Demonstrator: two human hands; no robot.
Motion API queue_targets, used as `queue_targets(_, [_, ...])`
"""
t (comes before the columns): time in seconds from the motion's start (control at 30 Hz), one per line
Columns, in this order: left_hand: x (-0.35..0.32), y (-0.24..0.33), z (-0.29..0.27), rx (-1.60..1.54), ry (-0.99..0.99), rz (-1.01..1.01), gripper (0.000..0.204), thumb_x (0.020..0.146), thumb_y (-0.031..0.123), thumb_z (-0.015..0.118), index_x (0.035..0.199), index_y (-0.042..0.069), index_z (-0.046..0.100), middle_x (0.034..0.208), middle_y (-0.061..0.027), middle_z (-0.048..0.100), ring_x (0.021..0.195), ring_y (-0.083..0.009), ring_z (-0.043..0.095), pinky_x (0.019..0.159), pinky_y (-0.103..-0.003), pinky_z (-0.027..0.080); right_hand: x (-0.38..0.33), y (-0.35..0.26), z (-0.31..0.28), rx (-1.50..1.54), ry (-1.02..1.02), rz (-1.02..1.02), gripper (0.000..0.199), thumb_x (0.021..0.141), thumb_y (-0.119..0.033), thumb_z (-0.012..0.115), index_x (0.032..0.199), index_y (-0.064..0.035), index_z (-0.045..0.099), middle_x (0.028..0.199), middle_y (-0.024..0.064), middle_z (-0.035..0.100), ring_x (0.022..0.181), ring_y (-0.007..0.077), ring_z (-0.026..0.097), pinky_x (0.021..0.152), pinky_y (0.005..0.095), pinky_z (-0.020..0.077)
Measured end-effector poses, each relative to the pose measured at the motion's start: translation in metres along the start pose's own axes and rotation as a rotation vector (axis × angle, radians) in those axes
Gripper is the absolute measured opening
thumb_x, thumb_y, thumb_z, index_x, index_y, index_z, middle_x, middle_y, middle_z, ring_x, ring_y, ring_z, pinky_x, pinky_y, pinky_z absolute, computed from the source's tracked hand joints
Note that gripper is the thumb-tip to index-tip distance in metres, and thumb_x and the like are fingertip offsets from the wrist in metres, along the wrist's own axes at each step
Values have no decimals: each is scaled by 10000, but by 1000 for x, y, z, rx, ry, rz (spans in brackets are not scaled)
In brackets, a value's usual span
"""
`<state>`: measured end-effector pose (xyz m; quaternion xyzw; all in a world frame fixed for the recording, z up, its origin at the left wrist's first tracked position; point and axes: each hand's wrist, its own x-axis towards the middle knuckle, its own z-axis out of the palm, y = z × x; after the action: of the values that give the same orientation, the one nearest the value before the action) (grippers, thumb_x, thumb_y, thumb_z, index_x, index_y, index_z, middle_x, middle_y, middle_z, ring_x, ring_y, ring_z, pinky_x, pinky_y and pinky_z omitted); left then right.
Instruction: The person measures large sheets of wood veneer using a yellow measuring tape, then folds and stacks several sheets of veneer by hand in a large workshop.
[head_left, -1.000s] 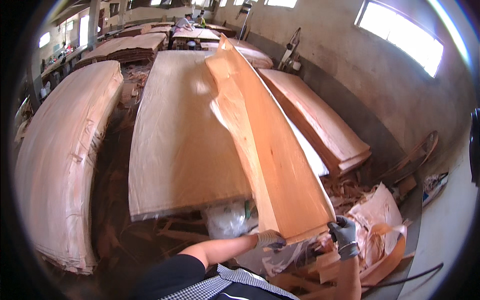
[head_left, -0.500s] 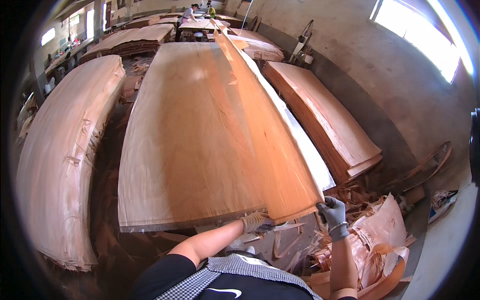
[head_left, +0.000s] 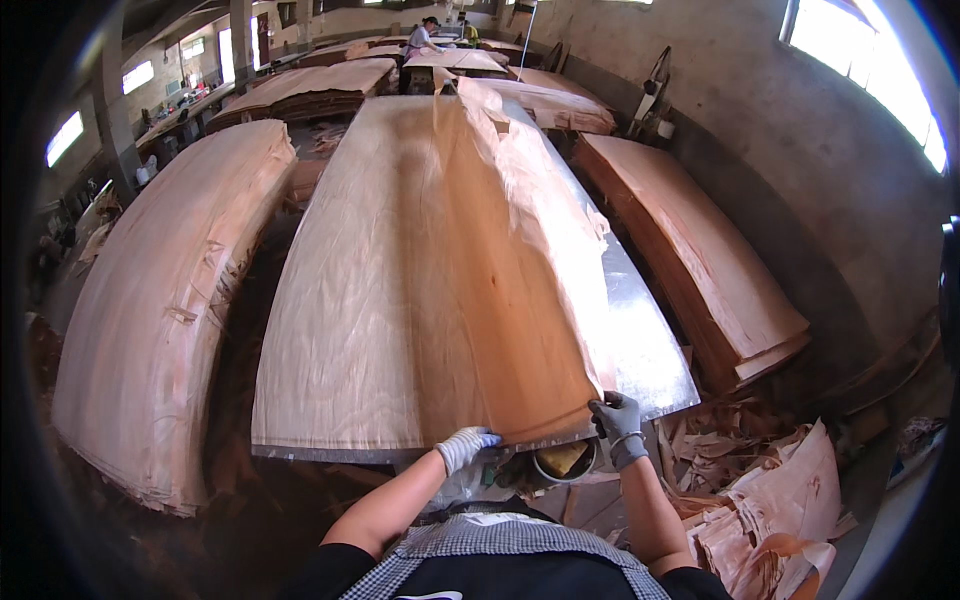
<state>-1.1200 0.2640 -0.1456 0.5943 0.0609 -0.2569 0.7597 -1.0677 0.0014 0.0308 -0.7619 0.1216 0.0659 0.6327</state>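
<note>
Veneer sheet [head_left: 440, 270] lies on the metal-topped table [head_left: 640, 340]. Your left hand [head_left: 465, 447] and right hand [head_left: 617, 418], both gloved, pinch its near edge, spread apart to keep it flat. Stacked veneer [head_left: 690, 240] flanks; a distant worker [head_left: 428, 36] stands beyond.

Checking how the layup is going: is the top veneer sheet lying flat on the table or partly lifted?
Partly lifted. The veneer sheet has its right edge raised off the metal table, with both gloved hands, left and right, at its near edge.
</note>
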Motion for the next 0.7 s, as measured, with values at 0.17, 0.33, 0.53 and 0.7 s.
queue_targets(0.17, [-7, 10, 5, 79, 122, -92, 224, 808, 168, 623, 966, 8, 628, 921, -47, 637, 871, -159, 560, 818, -300, 433, 23, 30, 3, -65, -15, -32, 85, 740, -89, 659, 790, -27, 630, 544, 13, 541, 404, 83, 466, 357, 231, 354])
queue_targets(0.33, [-7, 6, 10, -275, 187, -229, 210, 815, 133, 611, 999, 37, 579, 970, -67, 602, 899, -223, 585, 797, -395, 501, 38, 47, -1, -9, -84, -5, 208, 738, -96, 675, 917, -4, 621, 569, 30, 553, 432, 84, 490, 373, 227, 368])
queue_targets(0.53, [-7, -1, 9, -534, 194, -172, 194, 814, 121, 608, 978, 25, 565, 955, -83, 603, 913, -262, 595, 814, -397, 498, 52, 127, -18, -102, 71, -216, 481, 741, -195, 713, 1124, 33, 533, 676, 81, 592, 474, 119, 538, 449, 253, 427])
queue_targets(0.7, [-23, -2, 14, -650, 211, -160, 108, 807, 59, 592, 895, 3, 566, 879, -105, 594, 872, -281, 595, 821, -428, 506, 11, 207, -75, -252, 102, -126, 401, 763, -181, 685, 1082, 25, 555, 643, 75, 610, 400, 111, 509, 352, 244, 394])
